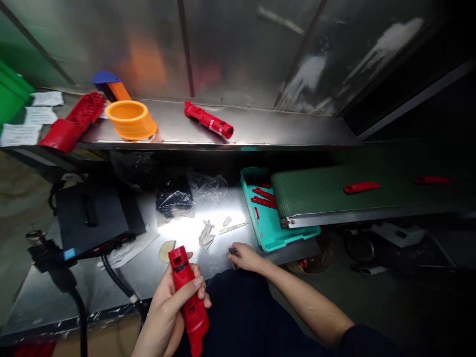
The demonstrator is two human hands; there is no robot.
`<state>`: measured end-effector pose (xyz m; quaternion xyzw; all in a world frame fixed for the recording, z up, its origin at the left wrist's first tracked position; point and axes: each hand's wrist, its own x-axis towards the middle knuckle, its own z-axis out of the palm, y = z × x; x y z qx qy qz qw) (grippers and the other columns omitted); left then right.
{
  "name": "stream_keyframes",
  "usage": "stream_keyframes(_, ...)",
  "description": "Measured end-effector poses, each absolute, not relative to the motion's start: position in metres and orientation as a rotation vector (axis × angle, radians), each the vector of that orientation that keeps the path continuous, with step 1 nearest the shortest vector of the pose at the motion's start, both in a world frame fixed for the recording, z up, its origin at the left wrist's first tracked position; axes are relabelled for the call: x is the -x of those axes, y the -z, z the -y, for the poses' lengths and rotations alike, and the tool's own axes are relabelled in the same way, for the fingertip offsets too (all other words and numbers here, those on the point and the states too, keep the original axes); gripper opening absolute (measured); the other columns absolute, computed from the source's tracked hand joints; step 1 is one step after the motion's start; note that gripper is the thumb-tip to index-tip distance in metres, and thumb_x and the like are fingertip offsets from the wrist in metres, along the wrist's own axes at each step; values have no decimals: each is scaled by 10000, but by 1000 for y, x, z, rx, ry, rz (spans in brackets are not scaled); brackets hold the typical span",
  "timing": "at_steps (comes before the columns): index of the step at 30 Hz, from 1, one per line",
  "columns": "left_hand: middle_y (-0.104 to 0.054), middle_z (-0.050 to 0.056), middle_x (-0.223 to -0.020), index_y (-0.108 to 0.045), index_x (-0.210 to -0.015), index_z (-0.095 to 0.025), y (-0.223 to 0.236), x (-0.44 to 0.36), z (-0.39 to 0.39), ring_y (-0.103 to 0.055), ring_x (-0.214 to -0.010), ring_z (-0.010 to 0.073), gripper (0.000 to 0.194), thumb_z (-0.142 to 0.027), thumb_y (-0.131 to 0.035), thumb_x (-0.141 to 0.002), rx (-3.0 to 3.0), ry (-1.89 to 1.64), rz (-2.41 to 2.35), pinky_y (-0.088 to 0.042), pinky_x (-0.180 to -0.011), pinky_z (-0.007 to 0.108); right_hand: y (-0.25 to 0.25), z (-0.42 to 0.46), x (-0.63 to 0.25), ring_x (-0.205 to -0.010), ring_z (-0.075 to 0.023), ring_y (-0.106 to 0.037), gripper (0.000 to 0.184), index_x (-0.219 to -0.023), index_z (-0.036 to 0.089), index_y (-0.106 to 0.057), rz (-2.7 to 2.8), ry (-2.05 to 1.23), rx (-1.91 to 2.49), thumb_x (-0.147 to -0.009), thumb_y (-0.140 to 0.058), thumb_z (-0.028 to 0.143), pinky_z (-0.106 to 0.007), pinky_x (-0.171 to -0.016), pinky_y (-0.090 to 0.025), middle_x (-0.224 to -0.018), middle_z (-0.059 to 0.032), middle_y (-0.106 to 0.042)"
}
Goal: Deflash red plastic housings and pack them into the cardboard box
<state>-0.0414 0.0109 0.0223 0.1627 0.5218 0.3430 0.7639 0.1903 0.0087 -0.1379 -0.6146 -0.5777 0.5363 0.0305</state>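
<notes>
In the head view, the left hand (169, 302) wraps a red housing (193, 313), thumb across its upper face and fingers curled round the far side, holding it tilted in front of the body, above the near edge of the counter (219, 253). The housing looks like moulded plastic: probably light and stiff, a little slippery on its smooth faces, with thin edges at the cut-outs that could be fragile. The solid mid-body, where the thumb lies, seems the best place to take hold.

The right hand (243, 257) has its fingers drawn together at a small dark cluster (233, 251); whether it pinches the cluster or merely touches it, I cannot tell.

A teal tray (269, 232) holds slim red strips (264, 202) and smaller red bits, its far side partly under the conveyor belt (308, 198). A clear bag (174, 198) contains something dark. The green bin's (13, 91) contents are hidden.
</notes>
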Motion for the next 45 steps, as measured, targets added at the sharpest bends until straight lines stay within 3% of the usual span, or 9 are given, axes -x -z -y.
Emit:
stream_keyframes(3,-627,-51,-716,-521,-1032,-211,-18,34,-8,-630,-546,137,456,-280,-873,-752,-433,-645,-1117,-552,-541,260,81,-13,-215,-573,-96,-578,343,-1175,154,-568,1548,-1860,1654,-1088,-467,470,-222,-523,-481,-928,-38,-717)
stream_keyframes(5,-636,-53,-701,-493,-1041,-222,-19,26,-7,-653,-513,154,455,-322,-849,-776,-507,-599,-1098,-559,-526,275,40,-11,-224,-498,-77,-496,417,-1115,164,-536,1440,-2031,1412,-1053,-472,572,-192,-461,-386,-811,-28,-728)
stream_keyframes(7,-644,-52,-713,-472,-1079,-230,-22,18,-7,-661,-488,166,474,-351,-825,-787,-583,-566,-1070,-565,-496,290,6,-6,-224,-468,-74,-495,523,-1145,170,-521,1349,-2193,1182,-974,-561,662,-194,-450,-393,-800,-39,-742)
stream_keyframes(9,-645,-47,-768,-455,-1098,-235,-26,12,-8,-667,-500,169,502,-335,-820,-768,-633,-559,-1038,-572,-466,300,-19,1,-216,-469,-78,-551,577,-1194,182,-505,1121,-2350,968,-904,-686,646,-193,-454,-434,-824,-32,-742)
stream_keyframes(12,-631,-53,-778,-451,-1079,-230,-31,7,-8,-641,-479,133,449,-278,-781,-779,-713,-523,-1028,-558,-453,270,-37,8,-200,-490,-74,-607,472,-1016,160,-585,910,-2364,911,-883,-754,581,-169,-454,-478,-802,-22,-726)
stream_keyframes(15,-612,-77,-737,-443,-1079,-228,-36,7,-6,-584,-433,87,408,-231,-737,-796,-759,-476,-1020,-501,-423,212,-43,7,-190,-496,-73,-630,469,-881,133,-632,971,-2314,967,-923,-699,595,-157,-445,-513,-796,-43,-735)
stream_keyframes(24,-555,-115,-504,-379,-1316,-193,-38,7,3,-484,-382,94,609,-263,-699,-803,-752,-404,-996,-423,-373,173,-49,-13,-183,-394,-63,-577,587,-907,98,-743,1282,-2476,968,-990,-550,646,-120,-349,-470,-646,-24,-700)
stream_keyframes(35,-557,-99,-497,-407,-1250,-202,-35,10,11,-487,-368,104,504,-271,-639,-808,-744,-411,-1016,-406,-366,182,-50,-16,-178,-407,-63,-584,576,-887,104,-725,1277,-2567,978,-986,-552,644,-129,-360,-491,-691,-29,-709)
stream_keyframes(45,-584,-87,-463,-445,-1316,-210,-23,7,4,-489,-312,132,640,-240,-694,-727,-565,-436,-943,-398,-324,195,-31,-21,-174,-385,-61,-549,594,-851,105,-705,1264,-2466,906,-956,-584,676,-138,-361,-482,-652,-25,-706)
